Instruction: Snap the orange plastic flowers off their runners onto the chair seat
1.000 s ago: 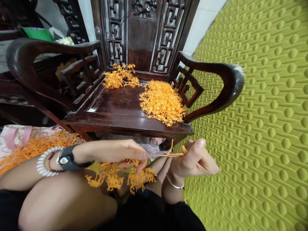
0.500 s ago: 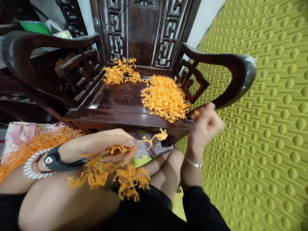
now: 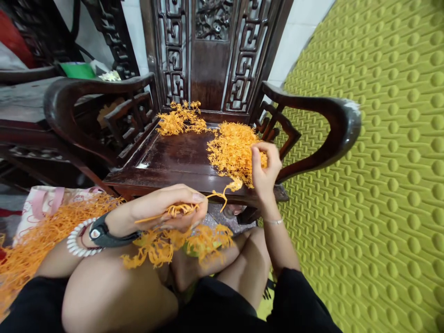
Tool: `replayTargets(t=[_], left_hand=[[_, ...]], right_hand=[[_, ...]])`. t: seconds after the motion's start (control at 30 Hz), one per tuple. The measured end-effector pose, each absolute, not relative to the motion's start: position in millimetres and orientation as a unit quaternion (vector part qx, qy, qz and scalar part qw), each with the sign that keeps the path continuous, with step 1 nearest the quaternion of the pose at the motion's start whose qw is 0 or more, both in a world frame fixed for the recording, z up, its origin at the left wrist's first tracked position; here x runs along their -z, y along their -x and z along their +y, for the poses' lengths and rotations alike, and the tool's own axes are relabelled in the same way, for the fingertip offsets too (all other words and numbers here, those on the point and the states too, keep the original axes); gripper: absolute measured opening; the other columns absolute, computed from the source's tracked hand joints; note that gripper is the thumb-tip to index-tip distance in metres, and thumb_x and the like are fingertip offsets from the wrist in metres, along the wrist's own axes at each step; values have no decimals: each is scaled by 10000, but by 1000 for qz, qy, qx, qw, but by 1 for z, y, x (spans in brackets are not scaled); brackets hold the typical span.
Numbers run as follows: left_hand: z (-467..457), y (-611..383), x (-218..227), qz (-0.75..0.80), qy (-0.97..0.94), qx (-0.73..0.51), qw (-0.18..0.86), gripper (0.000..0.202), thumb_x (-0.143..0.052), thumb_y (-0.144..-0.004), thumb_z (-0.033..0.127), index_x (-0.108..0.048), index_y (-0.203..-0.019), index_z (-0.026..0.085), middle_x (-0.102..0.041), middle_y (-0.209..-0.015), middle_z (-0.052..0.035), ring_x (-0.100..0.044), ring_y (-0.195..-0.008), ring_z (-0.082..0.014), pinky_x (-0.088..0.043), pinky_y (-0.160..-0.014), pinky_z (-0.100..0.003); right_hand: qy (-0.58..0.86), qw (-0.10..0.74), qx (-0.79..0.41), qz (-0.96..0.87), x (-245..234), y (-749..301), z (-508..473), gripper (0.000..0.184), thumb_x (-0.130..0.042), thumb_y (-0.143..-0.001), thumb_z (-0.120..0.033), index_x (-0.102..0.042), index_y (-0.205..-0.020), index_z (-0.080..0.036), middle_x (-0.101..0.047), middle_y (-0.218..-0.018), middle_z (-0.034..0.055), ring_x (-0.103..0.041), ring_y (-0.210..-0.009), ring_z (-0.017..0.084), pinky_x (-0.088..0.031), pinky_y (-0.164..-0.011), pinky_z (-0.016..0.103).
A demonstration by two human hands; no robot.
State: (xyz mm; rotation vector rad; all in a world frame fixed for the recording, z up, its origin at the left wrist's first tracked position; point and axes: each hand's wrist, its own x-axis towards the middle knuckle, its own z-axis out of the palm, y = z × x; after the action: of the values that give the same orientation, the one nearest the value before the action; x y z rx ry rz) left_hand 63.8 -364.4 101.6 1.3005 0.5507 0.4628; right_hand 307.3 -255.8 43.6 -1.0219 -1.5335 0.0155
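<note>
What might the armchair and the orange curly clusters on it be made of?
Armchair: probably dark varnished wood, glossy; its streaky surface glints. Orange curly clusters: perhaps plastic or plant fibre, fairly matte; their thin, curling look leaves it open.

1 carved dark-wood chair back, top cropped; 1 bare right hand, fingertips mostly hidden; dangling spindly orange clusters, blurred.

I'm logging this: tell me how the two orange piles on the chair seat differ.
The right pile is large and dense; the left pile is smaller and looser. The right hand partly covers the right pile, but not the left pile. Both lie on the seat.
</note>
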Motion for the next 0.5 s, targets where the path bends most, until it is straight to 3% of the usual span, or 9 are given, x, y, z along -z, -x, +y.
replayTargets(t=[0.1,0.2,0.27,0.37,0.5], left_hand=[[-363,-67,-102,261,-594,-227,727,394,-393,-907,329,-551,-604,132,-365,-377,32,-248,-372,-79,-246,-434,-217],[-363,-70,-103,250,-612,-194,725,409,-376,-929,325,-586,-642,122,-391,-387,31,-279,-368,-80,-241,-434,-220],[-363,-72,-103,253,-620,-169,723,408,-363,-951,337,-631,-737,116,-401,-404,41,-301,-380,-78,-272,-457,-216],[-365,-73,-101,267,-605,-159,733,467,-337,-973,419,-658,-815,119,-332,-420,69,-260,-393,-69,-332,-504,-211],[-372,-66,-102,238,-616,-128,740,516,-303,-988,428,-667,-789,122,-302,-378,72,-228,-331,-55,-268,-437,-207]], right_hand=[[301,557,-267,-726,-45,-294,-303,492,-285,-937,-561,-569,-784,-190,-582,-695,29,-575,-683,156,-464,-690,319],[274,526,-399,-699,-42,-284,-334,330,-423,-931,-483,-539,-818,-195,-585,-666,-11,-534,-534,101,-444,-545,249],[286,573,-385,-665,-41,-279,-346,191,-501,-924,-367,-530,-820,-209,-571,-649,-39,-486,-464,70,-398,-467,214],[298,688,-273,-602,-48,-282,-353,88,-562,-896,-304,-569,-837,-238,-547,-635,-46,-477,-452,74,-352,-422,223],[294,857,-85,-415,-73,-327,-341,188,-496,-913,-415,-571,-809,-278,-518,-647,-15,-487,-502,118,-367,-485,301]])
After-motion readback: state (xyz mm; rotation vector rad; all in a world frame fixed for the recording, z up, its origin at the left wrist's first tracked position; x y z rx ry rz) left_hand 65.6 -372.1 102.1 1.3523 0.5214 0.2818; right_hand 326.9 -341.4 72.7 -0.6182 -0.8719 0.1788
